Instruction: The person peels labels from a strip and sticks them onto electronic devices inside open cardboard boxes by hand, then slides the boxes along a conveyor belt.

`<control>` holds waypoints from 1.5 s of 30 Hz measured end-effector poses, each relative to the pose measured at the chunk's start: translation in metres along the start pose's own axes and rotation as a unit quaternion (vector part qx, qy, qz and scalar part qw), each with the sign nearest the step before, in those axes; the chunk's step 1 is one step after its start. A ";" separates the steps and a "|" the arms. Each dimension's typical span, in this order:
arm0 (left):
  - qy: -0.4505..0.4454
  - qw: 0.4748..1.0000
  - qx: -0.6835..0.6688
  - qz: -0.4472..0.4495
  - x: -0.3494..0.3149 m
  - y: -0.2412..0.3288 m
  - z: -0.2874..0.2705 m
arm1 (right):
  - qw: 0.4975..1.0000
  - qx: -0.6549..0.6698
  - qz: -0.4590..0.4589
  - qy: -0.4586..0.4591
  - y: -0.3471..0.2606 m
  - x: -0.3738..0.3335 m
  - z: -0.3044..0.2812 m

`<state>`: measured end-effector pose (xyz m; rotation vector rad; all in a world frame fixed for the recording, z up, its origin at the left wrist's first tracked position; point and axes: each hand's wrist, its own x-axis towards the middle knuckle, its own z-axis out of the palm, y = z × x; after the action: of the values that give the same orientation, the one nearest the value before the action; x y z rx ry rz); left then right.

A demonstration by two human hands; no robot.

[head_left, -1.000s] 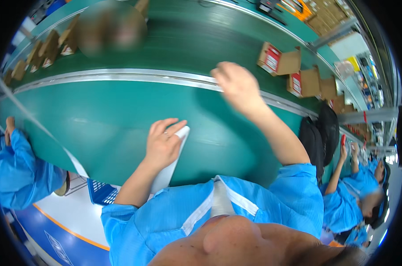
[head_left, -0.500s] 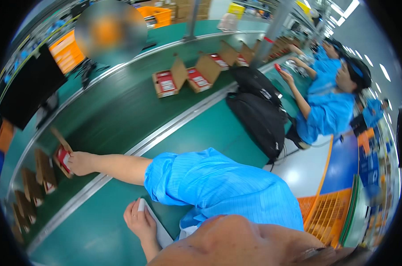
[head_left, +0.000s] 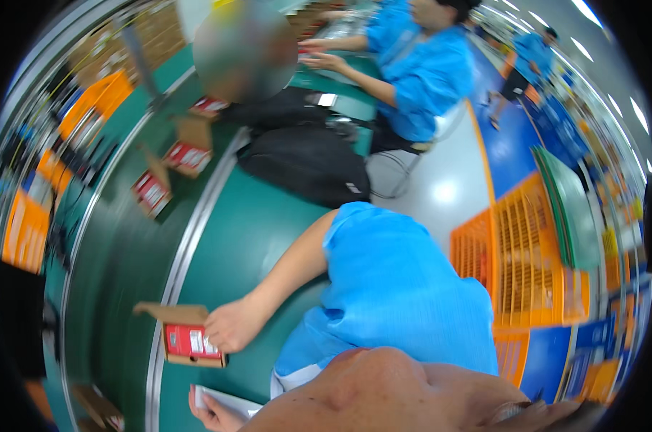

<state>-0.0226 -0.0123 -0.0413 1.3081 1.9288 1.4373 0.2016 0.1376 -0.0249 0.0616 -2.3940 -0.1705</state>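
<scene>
My right hand (head_left: 234,325) is closed on the right side of an open brown cardboard box (head_left: 191,361). A red package with white labels (head_left: 189,338) lies inside, and the lid flap stands raised on the far side. The box rests at the inner edge of the green bench, against the metal rail. Low in the view, my left hand (head_left: 214,416) is wrapped round a flat whitish slab (head_left: 229,402), partly cut off; its kind cannot be made out.
Along the dark green conveyor (head_left: 114,288) stand several more open boxes (head_left: 153,191). Black bags (head_left: 304,162) lie on the bench ahead. Beyond them a co-worker in blue (head_left: 423,72) handles a small red item. Orange crates (head_left: 527,252) stand at the right.
My right hand has brought the box from the conveyor toward me, over to the bench edge. My left hand still has the slab. The view has turned to the right.
</scene>
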 end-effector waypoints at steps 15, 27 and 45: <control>-0.089 0.790 -0.106 0.598 0.022 0.088 0.024 | 0.821 0.440 0.361 0.054 -0.049 0.047 -0.016; -0.022 0.984 0.040 0.172 -0.002 0.073 0.015 | 0.840 0.401 0.320 0.176 -0.048 0.053 -0.010; 0.027 0.971 -0.021 0.236 -0.011 0.084 0.036 | 0.812 0.456 0.348 0.102 -0.033 0.041 -0.034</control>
<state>0.0471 -0.0003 0.0175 1.8089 1.6747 1.7320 0.1942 0.0971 0.0230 -0.3345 -1.9142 1.2619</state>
